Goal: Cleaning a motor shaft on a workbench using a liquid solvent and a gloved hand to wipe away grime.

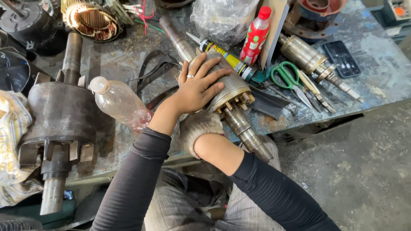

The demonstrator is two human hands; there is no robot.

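The left hand (198, 85) lies flat, fingers spread, on the rotor (227, 92) at the tabletop (376, 72) edge. The gloved right hand (198, 128) presses just below it; its grip cannot be told. A plastic bottle (120, 102) lies left of the rotor, green scissors (286, 75) right.

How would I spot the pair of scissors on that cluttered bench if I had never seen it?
Start at the metal workbench and find the red bottle standing near its far edge. Just right of it, past the motor rotor under the left hand, lie the scissors. Their bright green loop handles stand out from the grey, rusty tools beside them.
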